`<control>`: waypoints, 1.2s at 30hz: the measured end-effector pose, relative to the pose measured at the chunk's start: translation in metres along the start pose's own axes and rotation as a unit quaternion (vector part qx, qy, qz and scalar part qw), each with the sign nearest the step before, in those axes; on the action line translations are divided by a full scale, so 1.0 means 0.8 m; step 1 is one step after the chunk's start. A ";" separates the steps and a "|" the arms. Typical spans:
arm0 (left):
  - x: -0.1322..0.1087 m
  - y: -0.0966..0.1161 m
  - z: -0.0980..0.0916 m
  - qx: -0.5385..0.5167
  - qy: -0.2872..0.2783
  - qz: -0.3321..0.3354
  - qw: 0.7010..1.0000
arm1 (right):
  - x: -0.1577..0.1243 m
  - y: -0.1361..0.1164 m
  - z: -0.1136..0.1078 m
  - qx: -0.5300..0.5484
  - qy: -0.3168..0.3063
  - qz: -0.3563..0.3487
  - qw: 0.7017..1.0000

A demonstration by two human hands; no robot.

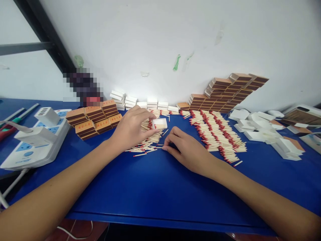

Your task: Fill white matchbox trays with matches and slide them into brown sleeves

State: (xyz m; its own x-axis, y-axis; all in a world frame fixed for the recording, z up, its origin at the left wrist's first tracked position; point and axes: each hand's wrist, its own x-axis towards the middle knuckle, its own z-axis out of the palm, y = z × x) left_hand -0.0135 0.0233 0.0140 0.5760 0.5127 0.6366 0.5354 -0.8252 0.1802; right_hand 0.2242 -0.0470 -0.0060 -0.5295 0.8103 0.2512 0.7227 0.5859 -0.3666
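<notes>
My left hand (132,128) grips a small white matchbox tray (160,121) between thumb and fingers. A few red-tipped matches lie inside the tray, which is tilted toward me. Beneath and around this hand spreads a loose heap of matches (147,146) on the blue table (150,187). Just right of the heap, my right hand (187,152) is closed in a pinch at the end of a match (158,147). To its right lie long rows of matches (215,130) with their red heads lined up.
Closed matchboxes (96,122) are stacked at left, beside a white power strip (42,137) with plugs. More matchboxes (225,93) rise in steps against the wall. White trays (152,102) line the back, and a pile of white box parts (263,125) lies at right.
</notes>
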 end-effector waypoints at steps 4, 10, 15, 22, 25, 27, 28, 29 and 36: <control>0.000 0.000 0.000 0.001 -0.005 -0.001 1.000 | -0.002 0.003 -0.002 -0.004 0.008 0.028 1.000; -0.001 -0.001 0.001 0.002 -0.009 0.005 1.000 | 0.000 0.005 -0.005 -0.001 -0.024 0.039 0.999; -0.002 -0.005 0.006 -0.009 0.003 0.016 1.000 | -0.004 0.018 -0.016 0.001 -0.017 0.030 0.999; -0.004 0.015 0.010 -0.050 -0.039 0.003 0.998 | 0.001 0.023 -0.026 -0.035 0.112 0.048 0.992; -0.004 0.027 0.010 -0.086 -0.045 -0.006 0.995 | 0.005 0.021 -0.020 -0.069 0.120 0.038 0.990; -0.004 0.029 0.011 -0.095 -0.043 -0.007 0.995 | 0.007 0.021 -0.015 -0.087 0.113 0.025 0.990; -0.004 0.029 0.011 -0.097 -0.043 -0.009 0.994 | 0.007 0.021 -0.014 -0.093 0.109 0.021 0.990; -0.004 0.029 0.012 -0.099 -0.042 -0.013 0.994 | 0.007 0.021 -0.012 -0.094 0.107 0.018 0.990; -0.002 0.023 0.009 -0.105 -0.032 -0.021 0.994 | 0.008 0.019 -0.017 -0.028 0.127 0.006 0.992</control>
State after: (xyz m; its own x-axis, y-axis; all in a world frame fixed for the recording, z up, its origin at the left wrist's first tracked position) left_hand -0.0001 0.0089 0.0105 0.5983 0.5558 0.5772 0.4224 -0.8309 0.3622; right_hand 0.2378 -0.0327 0.0019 -0.3973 0.7904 0.4663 0.7554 0.5702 -0.3228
